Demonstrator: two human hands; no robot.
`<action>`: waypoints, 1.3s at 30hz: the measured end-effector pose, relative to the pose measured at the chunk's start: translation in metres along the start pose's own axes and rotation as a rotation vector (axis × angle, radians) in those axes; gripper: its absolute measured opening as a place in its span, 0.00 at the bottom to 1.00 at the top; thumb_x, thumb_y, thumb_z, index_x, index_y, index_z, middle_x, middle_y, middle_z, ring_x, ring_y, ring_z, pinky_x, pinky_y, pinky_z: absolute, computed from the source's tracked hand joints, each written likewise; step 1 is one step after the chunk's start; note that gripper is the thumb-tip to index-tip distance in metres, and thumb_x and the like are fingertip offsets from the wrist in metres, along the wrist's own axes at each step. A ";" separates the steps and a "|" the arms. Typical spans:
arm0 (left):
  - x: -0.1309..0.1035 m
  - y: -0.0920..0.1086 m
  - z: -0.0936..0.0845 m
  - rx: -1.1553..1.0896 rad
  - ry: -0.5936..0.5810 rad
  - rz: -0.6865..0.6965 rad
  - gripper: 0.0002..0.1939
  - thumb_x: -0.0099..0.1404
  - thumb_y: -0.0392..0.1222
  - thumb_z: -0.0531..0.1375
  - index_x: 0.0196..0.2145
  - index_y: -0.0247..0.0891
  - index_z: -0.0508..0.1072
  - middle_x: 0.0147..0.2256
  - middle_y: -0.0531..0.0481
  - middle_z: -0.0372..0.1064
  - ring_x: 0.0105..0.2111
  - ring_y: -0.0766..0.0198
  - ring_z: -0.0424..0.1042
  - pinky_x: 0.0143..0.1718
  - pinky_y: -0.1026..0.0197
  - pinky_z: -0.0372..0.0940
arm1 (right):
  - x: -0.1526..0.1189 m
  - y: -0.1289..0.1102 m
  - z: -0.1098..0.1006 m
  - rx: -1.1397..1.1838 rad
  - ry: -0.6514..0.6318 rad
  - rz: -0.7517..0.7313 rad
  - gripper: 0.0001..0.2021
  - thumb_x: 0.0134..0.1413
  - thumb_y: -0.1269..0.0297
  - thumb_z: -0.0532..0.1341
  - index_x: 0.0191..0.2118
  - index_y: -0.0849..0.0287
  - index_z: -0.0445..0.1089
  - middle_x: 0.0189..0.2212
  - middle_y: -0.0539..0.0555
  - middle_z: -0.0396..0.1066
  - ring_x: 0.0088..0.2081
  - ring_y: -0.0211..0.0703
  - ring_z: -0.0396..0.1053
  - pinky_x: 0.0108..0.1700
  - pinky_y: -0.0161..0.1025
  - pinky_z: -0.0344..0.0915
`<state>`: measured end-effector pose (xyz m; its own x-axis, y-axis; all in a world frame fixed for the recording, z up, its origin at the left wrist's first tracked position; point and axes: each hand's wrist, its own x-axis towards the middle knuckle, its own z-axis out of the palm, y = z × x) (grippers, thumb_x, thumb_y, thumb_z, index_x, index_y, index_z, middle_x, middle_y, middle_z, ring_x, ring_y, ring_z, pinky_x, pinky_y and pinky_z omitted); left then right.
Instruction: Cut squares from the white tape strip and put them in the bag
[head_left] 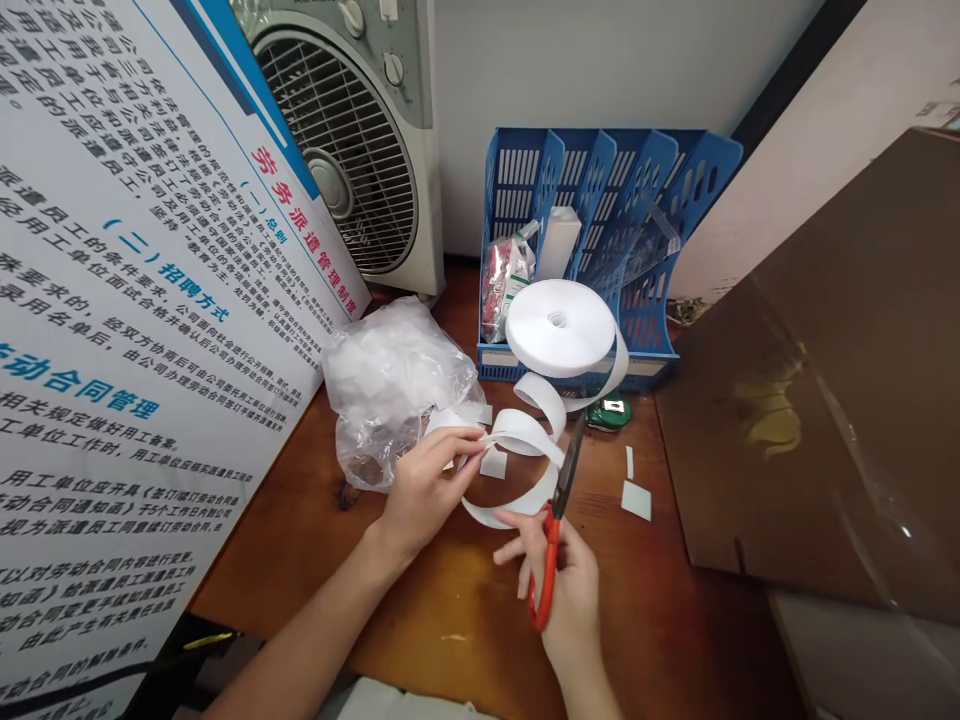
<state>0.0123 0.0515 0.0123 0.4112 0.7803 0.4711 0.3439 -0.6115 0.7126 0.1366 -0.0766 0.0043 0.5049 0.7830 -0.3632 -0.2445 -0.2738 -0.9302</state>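
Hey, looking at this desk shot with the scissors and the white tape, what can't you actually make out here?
Head view, the only one:
- Plastic bag: contents blurred by crinkled film; left hand covers its near corner.
- Scissors: handles wrapped by right hand; whether the blades touch the tape strip is unclear.
- Blue file rack: packets inside too small to identify.
- Fan: top cut off by the frame edge.
- Green item: partly behind the tape.

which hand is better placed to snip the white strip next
Right. The right hand already holds the red-handled scissors, blades against the white strip. The left hand pinches the strip's end by the plastic bag.
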 end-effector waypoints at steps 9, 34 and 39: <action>-0.028 0.013 -0.022 -0.162 0.101 0.383 0.15 0.61 0.24 0.65 0.44 0.37 0.76 0.38 0.44 0.79 0.38 0.59 0.79 0.40 0.55 0.77 | 0.006 -0.014 -0.016 0.409 -0.025 0.031 0.23 0.62 0.42 0.58 0.26 0.56 0.60 0.19 0.50 0.70 0.14 0.34 0.61 0.16 0.31 0.55; -0.036 0.053 -0.006 -0.931 -0.324 -0.636 0.03 0.60 0.38 0.70 0.32 0.39 0.81 0.61 0.43 0.65 0.62 0.50 0.63 0.58 0.54 0.64 | -0.011 -0.031 -0.022 0.218 0.294 -0.216 0.19 0.45 0.69 0.74 0.31 0.57 0.60 0.30 0.46 0.71 0.15 0.28 0.64 0.19 0.30 0.57; -0.037 0.052 0.010 -0.969 -0.254 -0.835 0.08 0.59 0.42 0.71 0.33 0.35 0.79 0.36 0.44 0.80 0.35 0.62 0.77 0.38 0.63 0.70 | -0.018 -0.025 -0.013 0.269 0.288 -0.168 0.19 0.46 0.68 0.74 0.31 0.57 0.60 0.29 0.44 0.69 0.16 0.28 0.64 0.20 0.30 0.57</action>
<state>0.0231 -0.0110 0.0269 0.5542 0.7649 -0.3281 -0.1294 0.4686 0.8739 0.1444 -0.0909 0.0337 0.7578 0.6056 -0.2429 -0.3265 0.0296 -0.9447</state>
